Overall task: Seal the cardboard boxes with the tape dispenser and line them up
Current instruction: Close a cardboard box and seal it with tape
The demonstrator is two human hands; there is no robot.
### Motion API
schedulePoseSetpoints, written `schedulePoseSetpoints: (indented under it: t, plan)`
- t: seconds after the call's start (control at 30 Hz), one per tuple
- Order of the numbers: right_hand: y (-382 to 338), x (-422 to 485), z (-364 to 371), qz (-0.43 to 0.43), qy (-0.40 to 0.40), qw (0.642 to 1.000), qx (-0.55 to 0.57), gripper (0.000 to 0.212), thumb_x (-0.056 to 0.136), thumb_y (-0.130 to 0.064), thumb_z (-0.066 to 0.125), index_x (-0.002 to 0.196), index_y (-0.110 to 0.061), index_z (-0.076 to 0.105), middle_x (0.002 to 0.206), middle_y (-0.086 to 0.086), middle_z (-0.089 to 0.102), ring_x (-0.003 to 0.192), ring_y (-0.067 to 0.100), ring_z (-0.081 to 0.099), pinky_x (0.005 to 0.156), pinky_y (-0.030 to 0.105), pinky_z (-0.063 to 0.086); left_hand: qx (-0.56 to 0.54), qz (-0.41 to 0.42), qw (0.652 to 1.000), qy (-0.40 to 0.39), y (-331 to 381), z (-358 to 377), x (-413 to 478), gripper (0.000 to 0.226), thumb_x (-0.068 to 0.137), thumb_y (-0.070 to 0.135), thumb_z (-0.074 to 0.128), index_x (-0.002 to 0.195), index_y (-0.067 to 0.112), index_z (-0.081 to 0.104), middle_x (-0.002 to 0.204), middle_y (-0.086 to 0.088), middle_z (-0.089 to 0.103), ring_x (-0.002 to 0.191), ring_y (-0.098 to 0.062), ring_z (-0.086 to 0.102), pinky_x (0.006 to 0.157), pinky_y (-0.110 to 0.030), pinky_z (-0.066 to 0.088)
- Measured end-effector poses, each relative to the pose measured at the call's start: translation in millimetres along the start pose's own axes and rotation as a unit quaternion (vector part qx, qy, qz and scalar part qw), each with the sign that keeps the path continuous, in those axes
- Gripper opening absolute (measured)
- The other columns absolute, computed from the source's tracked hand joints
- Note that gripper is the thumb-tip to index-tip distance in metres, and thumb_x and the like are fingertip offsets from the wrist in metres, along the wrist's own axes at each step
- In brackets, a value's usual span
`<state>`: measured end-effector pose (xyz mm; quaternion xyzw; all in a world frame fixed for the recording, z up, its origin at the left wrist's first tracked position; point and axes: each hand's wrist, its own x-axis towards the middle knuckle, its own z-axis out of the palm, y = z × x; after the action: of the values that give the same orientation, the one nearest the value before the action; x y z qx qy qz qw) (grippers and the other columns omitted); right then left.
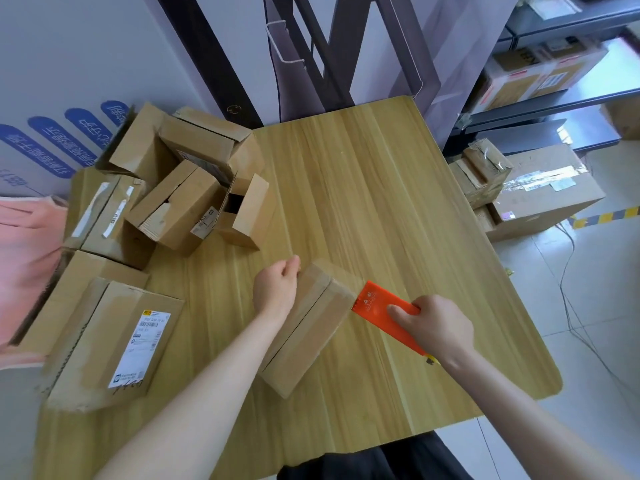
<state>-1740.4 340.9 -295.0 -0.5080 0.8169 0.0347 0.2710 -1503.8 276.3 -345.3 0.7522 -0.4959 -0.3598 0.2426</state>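
**Sealing in hand: one box under tape, the rest unsorted**

1. Nearest item. The box (311, 327) being worked lies near the middle of the table (381, 202), set at a slant, long side running away from me. Its top seam shows as a dark line. I cannot tell how much of it is taped.

2. Handling. I judge the box light and fairly stiff at the edges, with flaps that will give if pressed mid-panel. It would slide easily on the smooth tabletop, so hold it at an end or corner and bear down there rather than on the seam.

3. Left hand (275, 289). My forearm lies along the box's left side. The fingers are curled over its far left end, holding it down.

4. Right hand (436, 327). Clamped round the orange tape dispenser (377, 306), thumb on top, wrist low. The dispenser's front edge meets the far right corner of the box. Whether tape is being laid or cut there is not visible.

5. Further left. A larger labelled box (114, 341) sits flat at the table's edge, flaps closed.

6. Far left. A pile of smaller boxes (187, 202) lies jumbled, at least one gaping open. None is lined up, so most of the task remains.

7. Beyond the table, right. Floor cartons (540, 192) stand beside the shelving.
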Motion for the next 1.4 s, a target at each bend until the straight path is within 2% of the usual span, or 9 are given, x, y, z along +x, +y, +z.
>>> schedulePoseSetpoints:
  t: [0.1,0.23,0.47,0.63,0.73,1.03,1.2,1.33,1.4]
  plan:
    - [-8.7,11.7,-3.9,-0.02,0.004,1.0,-0.022,0.043,0.081,-0.054,0.055,0.065,-0.014,0.058,0.062,-0.003,0.057,0.06,0.018,0.059,0.048,0.022,0.036,0.063,0.003,0.996,-0.064,-8.3,3.3,-18.6,0.048,0.096,0.048,0.044,0.059,0.017,0.039,0.051,0.006,0.038,0.051,-0.016,0.038,0.05,-0.03,0.027]
    - [-25.3,20.6,-9.6,-0.042,0.023,0.997,-0.065,0.039,0.081,-0.049,0.054,0.067,-0.013,0.058,0.063,-0.002,0.058,0.064,0.022,0.06,0.054,0.025,0.043,0.058,-0.01,0.998,-0.028,-11.7,10.7,-22.5,0.046,0.097,0.051,0.04,0.075,0.014,0.057,0.056,0.006,0.048,0.056,-0.015,0.047,0.051,-0.03,0.032]
    - [-53.7,28.1,-27.2,-0.105,0.053,0.983,-0.14,0.039,0.087,-0.046,0.053,0.061,-0.018,0.041,0.059,-0.004,0.04,0.069,0.025,0.049,0.062,0.026,0.035,0.002,-0.05,0.998,0.041,-2.5,17.5,-30.8,0.051,0.098,0.046,0.041,0.073,0.002,0.05,0.058,-0.001,0.043,0.056,-0.017,0.038,0.053,-0.031,0.029]
    - [-66.4,33.2,-25.1,-0.157,0.079,0.971,-0.164,0.021,0.088,-0.038,0.05,0.077,-0.022,0.057,0.075,0.0,0.06,0.076,0.027,0.058,0.06,0.026,0.036,-0.007,-0.054,0.996,0.066,-0.1,21.2,-32.7,0.051,0.099,0.044,0.041,0.075,-0.001,0.052,0.062,-0.005,0.048,0.059,-0.02,0.04,0.054,-0.032,0.029]
    - [-72.8,38.8,-1.6,-0.167,0.059,0.969,-0.173,0.031,0.091,-0.034,0.047,0.065,-0.017,0.052,0.084,0.001,0.069,0.084,0.026,0.066,0.054,0.025,0.029,-0.009,-0.064,0.995,0.07,0.2,23.1,-33.7,0.05,0.099,0.043,0.041,0.074,0.001,0.052,0.061,-0.003,0.048,0.061,-0.021,0.041,0.054,-0.032,0.029]
    - [-32.5,34.4,-18.2,-0.01,0.102,0.99,0.099,0.049,0.089,-0.056,0.049,0.074,-0.011,0.063,0.061,0.001,0.056,0.064,0.027,0.057,0.056,0.027,0.038,-0.21,-0.215,0.946,0.12,15.5,44.5,-48.7,0.032,0.098,0.044,0.041,0.09,0.016,0.054,0.081,0.003,0.06,0.077,-0.02,0.058,0.073,-0.034,0.05]
    - [-52.4,-20.3,-52.6,-0.014,0.111,0.891,0.441,0.051,0.092,-0.034,0.06,0.051,-0.008,0.048,0.032,-0.006,0.04,0.025,0.005,0.039,0.029,0.016,0.03,-0.355,-0.25,0.888,0.152,24.8,48.8,-62.7,0.032,0.097,0.043,0.045,0.076,0.02,0.054,0.073,0.0,0.054,0.066,-0.017,0.049,0.062,-0.028,0.043]
    - [-56.8,-38.1,-27.3,0.039,0.068,0.847,0.526,0.047,0.092,-0.032,0.061,0.053,-0.008,0.05,0.042,-0.002,0.045,0.039,0.012,0.047,0.035,0.019,0.035,-0.31,-0.212,0.912,0.166,15.2,46.9,-69.1,0.036,0.099,0.04,0.042,0.083,0.013,0.06,0.075,-0.001,0.061,0.072,-0.02,0.057,0.063,-0.026,0.043]
    - [-53.1,-34.1,-20.3,0.071,0.057,0.844,0.529,0.047,0.091,-0.039,0.061,0.058,-0.008,0.051,0.052,0.003,0.048,0.052,0.019,0.048,0.045,0.027,0.036,-0.275,-0.184,0.928,0.174,9.9,43.5,-70.5,0.03,0.099,0.033,0.046,0.1,0.011,0.066,0.098,-0.003,0.067,0.094,-0.025,0.061,0.077,-0.025,0.044]
